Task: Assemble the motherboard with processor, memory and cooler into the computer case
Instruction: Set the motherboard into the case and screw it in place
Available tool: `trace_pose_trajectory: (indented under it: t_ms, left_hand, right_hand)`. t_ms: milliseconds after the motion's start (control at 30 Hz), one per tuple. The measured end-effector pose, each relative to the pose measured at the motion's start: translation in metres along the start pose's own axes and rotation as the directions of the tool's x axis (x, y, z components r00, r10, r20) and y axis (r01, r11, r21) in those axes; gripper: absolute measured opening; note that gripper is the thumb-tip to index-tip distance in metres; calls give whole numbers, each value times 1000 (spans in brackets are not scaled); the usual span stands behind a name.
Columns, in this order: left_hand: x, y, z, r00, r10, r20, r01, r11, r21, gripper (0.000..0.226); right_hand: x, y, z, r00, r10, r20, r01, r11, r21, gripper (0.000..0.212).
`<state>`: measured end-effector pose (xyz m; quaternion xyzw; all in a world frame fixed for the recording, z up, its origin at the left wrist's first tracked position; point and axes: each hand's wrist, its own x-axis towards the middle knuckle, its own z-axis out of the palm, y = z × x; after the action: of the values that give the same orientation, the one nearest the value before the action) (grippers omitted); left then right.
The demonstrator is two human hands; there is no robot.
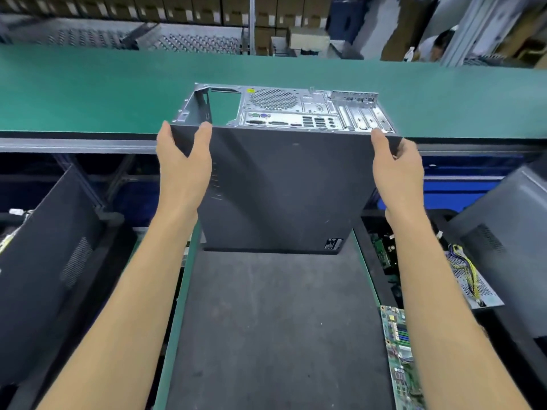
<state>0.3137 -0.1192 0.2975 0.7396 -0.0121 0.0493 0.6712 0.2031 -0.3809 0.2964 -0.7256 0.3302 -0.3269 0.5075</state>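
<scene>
A dark grey computer case [284, 190] stands on end at the middle of the view, its silver rear panel [307, 112] with fan grille and ports facing up and away. My left hand [185, 161] grips the case's upper left corner, thumb over the top edge. My right hand [396, 170] grips the upper right corner. The case's lower end rests at the far edge of the dark mat [275, 327]. A green motherboard [401, 350] lies at the mat's right edge, partly under my right forearm.
A green conveyor belt [118, 90] runs across behind the case. Other dark cases stand at the left [50, 261] and right [503, 226]; the right one shows a perforated panel with yellow wires [469, 276]. Cardboard boxes and a person are far behind.
</scene>
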Motion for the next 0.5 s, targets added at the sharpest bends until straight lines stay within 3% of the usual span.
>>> trace_pose_trajectory:
  t_ms: [167, 267, 400, 500]
  left_hand:
    - [-13, 4, -6, 998, 21, -61, -14, 993, 114, 83]
    - [-23, 9, -15, 985, 14, -170, 18, 983, 184, 66]
    - [-40, 9, -35, 979, -22, -202, 37, 997, 68, 33]
    - [-54, 6, -54, 985, -58, -160, 66, 997, 44, 27]
  right_hand:
    - [-14, 5, -7, 998, 12, -65, -11, 1000, 11, 64]
    - [-28, 8, -21, 991, 7, -130, -10, 1000, -21, 53]
    - [-51, 8, -49, 992, 11, -129, -21, 997, -77, 55]
    - [-65, 0, -67, 998, 25, -55, -35, 983, -182, 60]
